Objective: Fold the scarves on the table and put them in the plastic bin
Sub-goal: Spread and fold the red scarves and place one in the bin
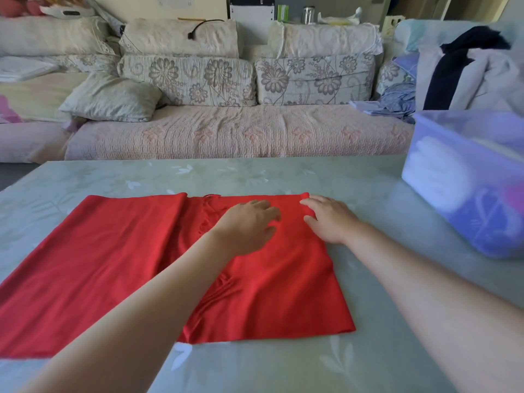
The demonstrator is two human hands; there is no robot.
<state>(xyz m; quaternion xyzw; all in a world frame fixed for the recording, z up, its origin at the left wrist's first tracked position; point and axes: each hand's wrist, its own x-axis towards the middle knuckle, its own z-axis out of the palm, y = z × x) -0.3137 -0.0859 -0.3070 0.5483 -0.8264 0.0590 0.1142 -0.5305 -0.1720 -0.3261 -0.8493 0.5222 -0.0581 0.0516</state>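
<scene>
One red scarf [113,265] on the counter [255,174], long axis running left-to-right. The left part is a single flat layer that spreads toward the near-left edge of view. Approx mid-way there's a fringed edge [209,219], and right of it the fabric looks doubled over.

The left hand [246,225] rests palm-down on that doubled part, just right of the fringe. Its fingers are loose and a bit curved, not gripping anything. The right hand [329,219] is just beside it, flat w/ straight fingers, and the tips touch the scarf's far right corner. Nothing pinched afaict.

So both hands sit on the right half and the unfolded length lies to their left, w/ the left hand nearer to it. My guess is the next fold brings that end across.

Far right there's one translucent plastic bin [459,199], nearer the right hand and well apart from the scarf. There's white and purple stuff inside, too blurry to count.
</scene>
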